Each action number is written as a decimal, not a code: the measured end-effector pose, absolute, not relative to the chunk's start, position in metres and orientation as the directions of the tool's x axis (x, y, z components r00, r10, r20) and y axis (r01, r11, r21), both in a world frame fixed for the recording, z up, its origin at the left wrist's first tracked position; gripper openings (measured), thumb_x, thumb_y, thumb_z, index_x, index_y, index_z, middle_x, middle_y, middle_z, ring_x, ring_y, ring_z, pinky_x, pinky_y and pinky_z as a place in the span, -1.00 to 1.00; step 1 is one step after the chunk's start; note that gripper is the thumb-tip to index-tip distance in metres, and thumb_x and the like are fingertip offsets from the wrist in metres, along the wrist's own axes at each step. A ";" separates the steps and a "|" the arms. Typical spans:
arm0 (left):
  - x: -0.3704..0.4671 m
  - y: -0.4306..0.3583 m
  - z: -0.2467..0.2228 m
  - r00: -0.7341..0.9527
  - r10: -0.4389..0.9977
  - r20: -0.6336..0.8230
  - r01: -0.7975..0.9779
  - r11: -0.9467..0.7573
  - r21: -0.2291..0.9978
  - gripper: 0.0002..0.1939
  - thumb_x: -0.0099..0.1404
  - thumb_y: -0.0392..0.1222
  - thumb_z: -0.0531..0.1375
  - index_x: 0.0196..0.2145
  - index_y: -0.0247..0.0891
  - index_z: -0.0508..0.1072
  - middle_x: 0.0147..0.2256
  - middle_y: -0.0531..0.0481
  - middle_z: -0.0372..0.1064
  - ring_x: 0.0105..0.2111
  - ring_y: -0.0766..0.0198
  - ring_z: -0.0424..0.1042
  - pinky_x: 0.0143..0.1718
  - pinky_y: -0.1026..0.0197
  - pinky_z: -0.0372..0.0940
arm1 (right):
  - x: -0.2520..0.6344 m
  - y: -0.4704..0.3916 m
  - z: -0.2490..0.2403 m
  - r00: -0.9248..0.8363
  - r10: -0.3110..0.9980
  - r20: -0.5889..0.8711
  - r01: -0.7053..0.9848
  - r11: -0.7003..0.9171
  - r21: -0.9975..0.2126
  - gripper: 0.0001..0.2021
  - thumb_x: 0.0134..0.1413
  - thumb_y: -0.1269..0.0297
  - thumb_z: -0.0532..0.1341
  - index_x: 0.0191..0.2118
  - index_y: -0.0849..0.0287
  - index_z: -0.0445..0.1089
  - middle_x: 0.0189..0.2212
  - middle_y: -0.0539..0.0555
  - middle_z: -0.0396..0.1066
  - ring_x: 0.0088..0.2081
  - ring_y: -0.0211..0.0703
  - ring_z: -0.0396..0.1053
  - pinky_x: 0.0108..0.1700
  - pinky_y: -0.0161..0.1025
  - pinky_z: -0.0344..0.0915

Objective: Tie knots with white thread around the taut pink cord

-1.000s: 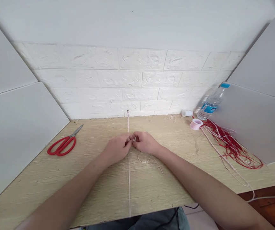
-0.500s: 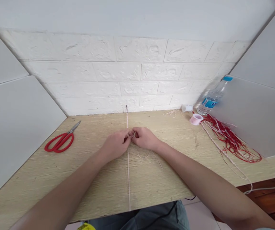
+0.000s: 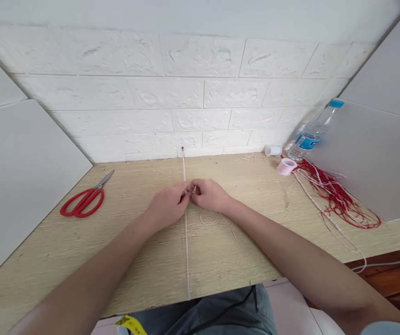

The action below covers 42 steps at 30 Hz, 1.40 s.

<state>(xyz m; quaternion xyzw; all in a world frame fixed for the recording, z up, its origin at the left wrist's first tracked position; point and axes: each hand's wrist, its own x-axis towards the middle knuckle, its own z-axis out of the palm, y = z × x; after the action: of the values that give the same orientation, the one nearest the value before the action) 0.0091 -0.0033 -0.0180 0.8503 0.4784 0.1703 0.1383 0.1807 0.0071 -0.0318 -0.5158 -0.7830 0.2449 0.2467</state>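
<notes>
Looks mid-knot tbh, left hand (image 3: 168, 204) pinching the braided cord (image 3: 183, 168), right hand (image 3: 211, 194) pinching thin thread (image 3: 207, 224), hands together. Next tug probably wants even tension

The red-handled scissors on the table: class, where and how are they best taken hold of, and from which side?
Probably best gripped by the red loops, coming from the near side, likely with the left hand, the nearer one. The scissors lie flat, loops at the near end and metal blades angled toward the wall, so that approach meets the handles first.
</notes>
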 end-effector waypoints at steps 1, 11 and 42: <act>0.010 -0.003 -0.018 0.483 0.862 0.155 0.770 -0.502 0.393 -0.79 0.32 -0.12 -0.06 -0.32 -0.19 0.33 -0.41 0.01 0.37 -0.44 0.23 0.29 -0.46 0.22 0.04 | 0.181 0.007 -0.031 -0.348 0.928 0.132 0.685 0.348 -0.640 -0.88 -0.04 0.36 0.12 -0.33 0.17 0.37 -0.52 -0.04 0.37 -0.50 -0.31 0.23 -0.47 -0.38 0.04; 0.015 -0.012 -0.013 0.494 0.859 0.137 0.779 -0.507 0.368 -0.80 0.31 -0.17 -0.06 -0.32 -0.20 0.34 -0.40 -0.01 0.38 -0.44 0.23 0.31 -0.45 0.20 0.07 | 0.183 0.004 -0.031 -0.353 0.927 0.125 0.688 0.348 -0.637 -0.88 -0.06 0.40 0.11 -0.35 0.19 0.35 -0.53 -0.04 0.36 -0.51 -0.31 0.22 -0.47 -0.37 0.03; 0.004 0.003 -0.012 0.402 0.914 0.059 0.606 -0.314 0.731 -0.72 0.22 0.00 0.08 -0.33 -0.18 0.51 -0.51 0.09 0.37 -0.49 0.32 0.28 -0.45 0.27 0.10 | 0.184 0.006 -0.030 -0.368 0.927 -0.078 0.543 0.146 -0.827 -0.86 0.09 0.30 0.12 -0.27 0.19 0.39 -0.54 -0.03 0.35 -0.63 -0.38 0.26 -0.61 -0.43 0.12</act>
<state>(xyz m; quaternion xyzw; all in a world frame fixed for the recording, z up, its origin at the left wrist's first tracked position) 0.0045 0.0030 -0.0118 0.7740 0.4909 0.2406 0.3194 0.1838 0.0064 -0.0302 -0.5106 -0.7194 0.4080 0.2352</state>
